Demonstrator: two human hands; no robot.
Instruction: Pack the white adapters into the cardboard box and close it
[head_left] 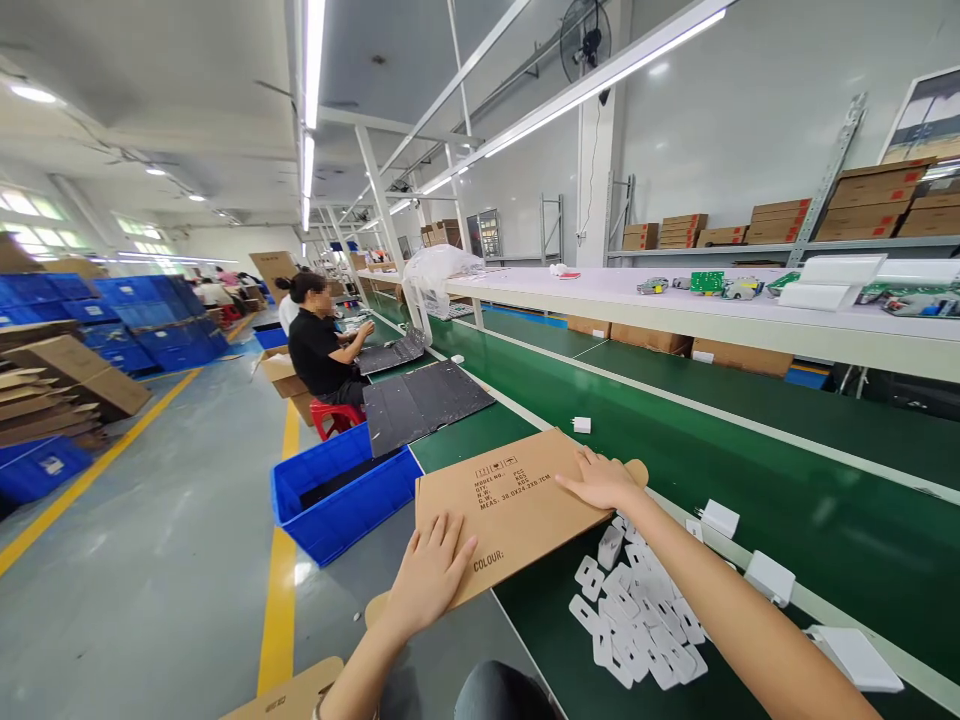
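Observation:
A brown cardboard carton panel (517,515), printed with black text and handling symbols, lies in front of me at the bench edge, partly over the green surface. My left hand (433,568) rests on its near left part with the fingers spread. On its right end lies my right hand (600,482), fingers stretched out flat. Rounded flaps stick out past both hands; the underside is hidden. Close to my right forearm is a heap of white plastic plates (637,610) with cut-out slots. A small white plug adapter (581,425) sits beyond the carton.
Several white adapters (770,577) line the belt edge at right. A blue crate (337,540) stands left of the bench. Black sheets (427,400) lie farther along, near a seated co-worker (322,340). A raised white shelf (675,315) holds green circuit boards (706,283).

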